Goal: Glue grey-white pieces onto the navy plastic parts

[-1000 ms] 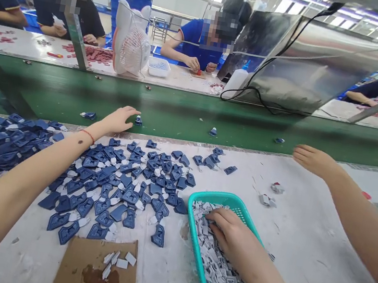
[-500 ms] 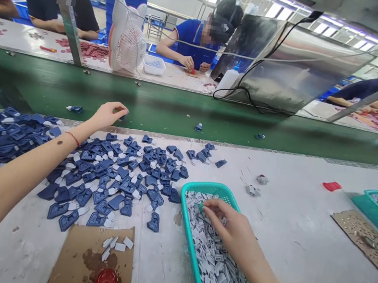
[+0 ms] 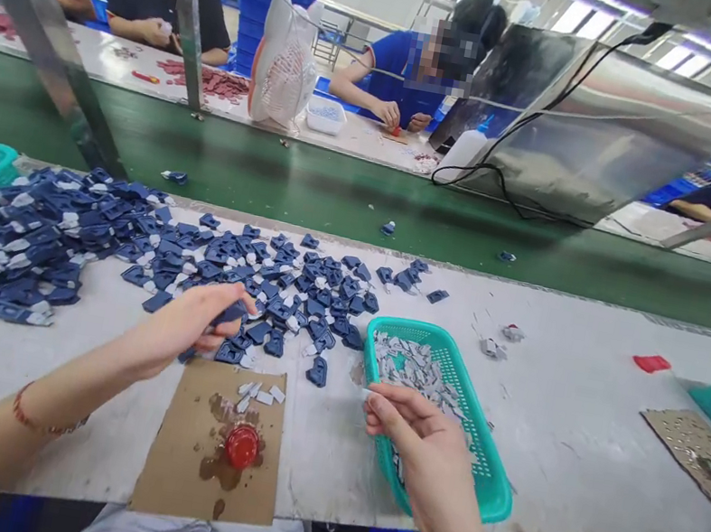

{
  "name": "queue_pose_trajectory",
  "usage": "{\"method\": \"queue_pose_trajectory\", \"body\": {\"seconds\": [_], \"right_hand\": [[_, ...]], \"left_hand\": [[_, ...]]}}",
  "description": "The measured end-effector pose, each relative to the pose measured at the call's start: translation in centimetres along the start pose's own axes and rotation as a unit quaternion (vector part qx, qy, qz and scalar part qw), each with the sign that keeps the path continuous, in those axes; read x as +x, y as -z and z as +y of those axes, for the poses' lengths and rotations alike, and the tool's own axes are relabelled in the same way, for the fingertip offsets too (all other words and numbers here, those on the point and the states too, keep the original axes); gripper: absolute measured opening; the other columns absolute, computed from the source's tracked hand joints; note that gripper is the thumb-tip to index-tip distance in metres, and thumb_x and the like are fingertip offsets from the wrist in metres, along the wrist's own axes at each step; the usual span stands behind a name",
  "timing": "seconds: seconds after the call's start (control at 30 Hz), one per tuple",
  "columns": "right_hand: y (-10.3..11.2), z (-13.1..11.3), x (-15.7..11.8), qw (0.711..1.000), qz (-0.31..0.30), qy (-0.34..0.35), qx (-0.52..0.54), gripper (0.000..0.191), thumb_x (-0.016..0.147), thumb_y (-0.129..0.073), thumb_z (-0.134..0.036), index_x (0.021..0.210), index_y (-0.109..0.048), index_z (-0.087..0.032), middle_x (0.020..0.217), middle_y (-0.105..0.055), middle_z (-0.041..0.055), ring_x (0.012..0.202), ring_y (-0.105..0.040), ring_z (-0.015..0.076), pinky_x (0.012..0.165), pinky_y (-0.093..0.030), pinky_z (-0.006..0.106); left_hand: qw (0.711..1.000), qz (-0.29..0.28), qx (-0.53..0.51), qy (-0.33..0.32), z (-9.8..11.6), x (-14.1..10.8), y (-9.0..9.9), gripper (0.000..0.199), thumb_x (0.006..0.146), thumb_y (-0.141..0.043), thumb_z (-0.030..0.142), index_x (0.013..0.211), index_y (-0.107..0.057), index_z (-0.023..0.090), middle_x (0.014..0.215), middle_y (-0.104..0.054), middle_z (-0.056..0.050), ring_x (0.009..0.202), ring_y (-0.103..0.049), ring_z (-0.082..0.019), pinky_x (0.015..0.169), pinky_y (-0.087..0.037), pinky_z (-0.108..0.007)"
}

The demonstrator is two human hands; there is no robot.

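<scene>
Fingers of the left hand (image 3: 190, 324) are curling shut around one dark blue part (image 3: 229, 314) at centre frame, its long axis slanting up to the right. The right hand (image 3: 413, 441), lower centre, is pinching one small white piece (image 3: 374, 392), lying roughly level, over the teal basket (image 3: 486, 459). One cardboard sheet (image 3: 183, 465) is carrying one red cap (image 3: 242, 445).

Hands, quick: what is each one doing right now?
Left hand: closed on a dark blue part.
Right hand: fingers pinched together; anything held is too small to tell.
</scene>
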State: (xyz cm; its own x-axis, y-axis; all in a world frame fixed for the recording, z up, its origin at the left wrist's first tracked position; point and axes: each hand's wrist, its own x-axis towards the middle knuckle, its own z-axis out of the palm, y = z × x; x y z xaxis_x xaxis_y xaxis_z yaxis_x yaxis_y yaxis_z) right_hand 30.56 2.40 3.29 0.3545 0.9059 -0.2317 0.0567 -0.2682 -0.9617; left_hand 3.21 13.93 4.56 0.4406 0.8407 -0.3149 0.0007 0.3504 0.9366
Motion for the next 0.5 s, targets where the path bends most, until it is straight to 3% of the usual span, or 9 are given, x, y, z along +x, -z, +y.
{"method": "queue_pose_trajectory", "body": {"seconds": [0.1, 0.23, 0.3, 0.4, 0.5], "right_hand": [[-2.4, 0.4, -1.7, 0.998, -0.046, -0.027, 0.022, 0.028, 0.070, -0.085, -0.041, 0.086, -0.081, -0.018, 0.073, -0.076, 0.0057, 0.065, -0.066, 0.0174, 0.067, -0.057, 0.030], [-5.0, 0.9, -3.8, 0.992, -0.113, -0.053, 0.027, 0.019, 0.069, -0.084, -0.038, 0.079, -0.083, -0.022, 0.076, -0.076, 0.0034, 0.067, -0.065, 0.0148, 0.069, -0.054, 0.026], [-6.0, 1.4, -4.4, 0.989, -0.123, -0.073, 0.039, 0.019, 0.068, -0.086, -0.038, 0.078, -0.083, -0.022, 0.077, -0.077, 0.0029, 0.067, -0.066, 0.0144, 0.069, -0.053, 0.025], [-7.1, 2.1, -5.0, 0.985, -0.120, -0.113, 0.057, 0.023, 0.064, -0.088, -0.040, 0.078, -0.082, -0.021, 0.071, -0.078, 0.0029, 0.065, -0.066, 0.0143, 0.068, -0.053, 0.025], [-7.8, 2.6, -5.2, 0.985, -0.104, -0.119, 0.073, 0.026, 0.062, -0.090, -0.041, 0.074, -0.080, -0.020, 0.065, -0.076, 0.0025, 0.060, -0.064, 0.0134, 0.064, -0.052, 0.025]], "left_hand": [[1.000, 0.001, 0.031, 0.003, -2.0, -3.3, -0.1, 0.051, 0.087, -0.056, 0.061, 0.107, -0.069, 0.016, 0.065, -0.045, 0.003, 0.051, -0.035, -0.009, 0.048, -0.028, -0.020], [0.998, -0.011, 0.057, 0.029, -3.8, -6.8, -0.2, 0.055, 0.086, -0.063, 0.052, 0.130, -0.062, 0.019, 0.071, -0.051, 0.002, 0.064, -0.048, -0.013, 0.065, -0.042, -0.024], [0.999, -0.020, 0.032, 0.024, -4.7, -8.0, -0.2, 0.058, 0.085, -0.066, 0.050, 0.133, -0.058, 0.019, 0.074, -0.055, 0.002, 0.063, -0.050, -0.012, 0.066, -0.044, -0.024], [1.000, 0.007, -0.022, 0.019, -6.3, -9.0, -0.3, 0.062, 0.082, -0.070, 0.047, 0.135, -0.052, 0.019, 0.095, -0.066, -0.005, 0.067, -0.059, -0.013, 0.063, -0.046, -0.023], [0.997, 0.050, -0.049, 0.030, -7.8, -9.6, -0.5, 0.051, 0.080, -0.074, 0.042, 0.122, -0.056, 0.018, 0.104, -0.071, -0.009, 0.078, -0.066, -0.016, 0.061, -0.047, -0.021]]}}
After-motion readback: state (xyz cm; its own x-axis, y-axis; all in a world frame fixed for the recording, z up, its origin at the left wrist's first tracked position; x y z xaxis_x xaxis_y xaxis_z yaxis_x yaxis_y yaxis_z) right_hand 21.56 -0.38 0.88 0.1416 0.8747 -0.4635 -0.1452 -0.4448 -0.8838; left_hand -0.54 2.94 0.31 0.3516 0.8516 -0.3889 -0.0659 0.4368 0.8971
